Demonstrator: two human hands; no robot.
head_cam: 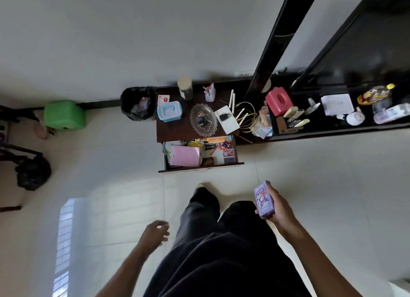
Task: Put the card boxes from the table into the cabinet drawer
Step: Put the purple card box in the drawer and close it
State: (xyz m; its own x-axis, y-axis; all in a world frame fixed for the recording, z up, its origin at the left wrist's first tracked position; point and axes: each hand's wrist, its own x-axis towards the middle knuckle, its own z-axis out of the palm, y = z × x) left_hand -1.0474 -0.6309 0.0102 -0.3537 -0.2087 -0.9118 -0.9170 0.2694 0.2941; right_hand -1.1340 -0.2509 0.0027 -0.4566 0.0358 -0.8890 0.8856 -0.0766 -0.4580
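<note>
Purple card box [263,199] gripped in right hand [276,208], fingers wrapped round its long sides, held over the floor short of the open cabinet drawer [200,156]. Left hand [154,232] empty, fingers loosely curled, blurred. Drawer ahead of both hands holds a pink packet [185,156] and more card boxes [226,149].

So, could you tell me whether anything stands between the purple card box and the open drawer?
Nothing visible does. The right hand holds the purple card box over bare floor, and the drawer stands open ahead. Inside, a pink pouch fills the left; the right part looks freer.
</note>
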